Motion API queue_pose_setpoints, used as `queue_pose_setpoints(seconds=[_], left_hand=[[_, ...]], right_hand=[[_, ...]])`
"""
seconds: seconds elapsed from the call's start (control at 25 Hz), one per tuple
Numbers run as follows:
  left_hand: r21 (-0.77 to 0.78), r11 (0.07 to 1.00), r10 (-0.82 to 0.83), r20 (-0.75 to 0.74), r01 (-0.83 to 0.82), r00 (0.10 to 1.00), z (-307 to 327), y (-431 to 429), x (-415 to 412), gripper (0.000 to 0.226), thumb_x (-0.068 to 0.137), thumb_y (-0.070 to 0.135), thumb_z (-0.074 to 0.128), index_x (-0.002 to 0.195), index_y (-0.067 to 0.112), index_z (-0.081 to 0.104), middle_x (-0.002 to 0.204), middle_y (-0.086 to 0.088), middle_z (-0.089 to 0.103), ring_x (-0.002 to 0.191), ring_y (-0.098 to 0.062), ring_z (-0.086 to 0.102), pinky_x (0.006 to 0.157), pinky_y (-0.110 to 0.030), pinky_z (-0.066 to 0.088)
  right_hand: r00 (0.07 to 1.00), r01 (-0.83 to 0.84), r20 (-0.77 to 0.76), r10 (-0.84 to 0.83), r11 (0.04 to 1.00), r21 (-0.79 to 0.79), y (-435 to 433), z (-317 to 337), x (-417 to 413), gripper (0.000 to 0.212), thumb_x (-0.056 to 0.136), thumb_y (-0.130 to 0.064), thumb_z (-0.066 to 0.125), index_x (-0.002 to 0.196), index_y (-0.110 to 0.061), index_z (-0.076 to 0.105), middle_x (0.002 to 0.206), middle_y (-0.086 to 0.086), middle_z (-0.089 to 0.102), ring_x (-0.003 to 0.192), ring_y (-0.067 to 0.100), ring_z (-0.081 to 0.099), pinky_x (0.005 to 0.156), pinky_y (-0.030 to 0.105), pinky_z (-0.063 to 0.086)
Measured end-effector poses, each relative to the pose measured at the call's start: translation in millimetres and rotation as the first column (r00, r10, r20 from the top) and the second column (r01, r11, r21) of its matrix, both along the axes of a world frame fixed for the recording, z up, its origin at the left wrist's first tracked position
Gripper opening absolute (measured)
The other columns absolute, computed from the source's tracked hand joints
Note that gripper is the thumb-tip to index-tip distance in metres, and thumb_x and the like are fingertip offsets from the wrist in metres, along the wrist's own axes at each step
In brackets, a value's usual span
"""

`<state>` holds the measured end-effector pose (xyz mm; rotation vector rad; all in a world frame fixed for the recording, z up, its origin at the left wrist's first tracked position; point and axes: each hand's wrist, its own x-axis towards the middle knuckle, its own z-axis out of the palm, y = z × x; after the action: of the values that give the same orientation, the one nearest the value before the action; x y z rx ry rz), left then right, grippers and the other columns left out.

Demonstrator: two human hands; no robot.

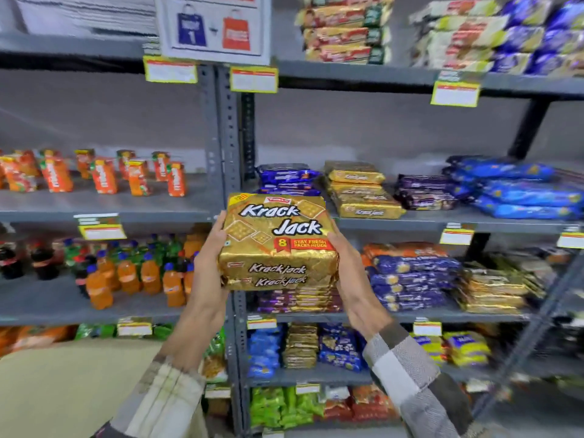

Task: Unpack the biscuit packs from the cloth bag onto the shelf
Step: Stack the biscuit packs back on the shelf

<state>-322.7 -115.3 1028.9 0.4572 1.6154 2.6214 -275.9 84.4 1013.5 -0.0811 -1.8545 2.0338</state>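
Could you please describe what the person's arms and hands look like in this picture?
The left hand and right hand are bare: no gloves, rings or watch show. The right sleeve is a bold check of grey, white and dark brown. The left sleeve seems the same, partly under cream cloth.

both arms reaching up n forward, forearms angling in toward each other. left hand (206,259) gripping left side of biscuit packs (278,245), right hand (347,273) gripping right side, palms facing each other, sleeves bunching below wrists.
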Motion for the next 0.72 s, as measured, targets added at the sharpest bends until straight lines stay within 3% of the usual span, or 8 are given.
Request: queue_pose_setpoints(seconds=[0.12,0.36,0.64,0.72], left_hand=[[-0.005,0.997,-0.071,-0.003,0.071,0.997,7,63,-4,0.041,0.101,0.041,0.042,0.142,0.037,0.049,0.128,0.005,0.068,0.114,-0.019,0.067,0.08,-0.04,0.059],[-0.014,0.996,-0.085,-0.004,0.085,0.996,17,170,-16,0.037,0.101,0.044,0.04,0.137,0.045,0.051,0.121,0.01,0.071,0.105,-0.015,0.071,0.079,-0.043,0.06],[-0.025,0.99,-0.138,0.012,0.138,0.99,30,252,-76,0.041,0.101,0.047,0.042,0.141,0.042,0.048,0.126,0.007,0.069,0.111,-0.017,0.068,0.078,-0.036,0.057],[-0.024,0.988,-0.155,0.0,0.155,0.988,32,271,-101,0.04,0.101,0.046,0.042,0.14,0.042,0.049,0.126,0.006,0.069,0.11,-0.017,0.069,0.082,-0.04,0.057]], right_hand=[[1.0,0.026,-0.005,-0.025,0.999,0.025,63,7,3,0.059,0.083,-0.065,0.05,0.141,-0.055,0.042,0.152,-0.019,0.043,0.144,0.013,0.038,0.119,0.057,0.026],[0.993,0.114,0.02,-0.114,0.994,0.004,168,20,-10,0.058,0.08,-0.068,0.051,0.136,-0.051,0.052,0.148,-0.01,0.052,0.14,0.022,0.044,0.114,0.061,0.032],[0.982,0.186,0.034,-0.185,0.981,-0.045,242,40,-57,0.045,0.101,-0.048,0.039,0.141,-0.034,0.052,0.127,-0.004,0.069,0.114,0.017,0.067,0.1,0.05,0.053],[0.977,0.211,0.027,-0.21,0.977,-0.042,256,41,-77,0.043,0.104,-0.043,0.036,0.142,-0.031,0.052,0.125,-0.002,0.07,0.109,0.016,0.07,0.089,0.039,0.06]])
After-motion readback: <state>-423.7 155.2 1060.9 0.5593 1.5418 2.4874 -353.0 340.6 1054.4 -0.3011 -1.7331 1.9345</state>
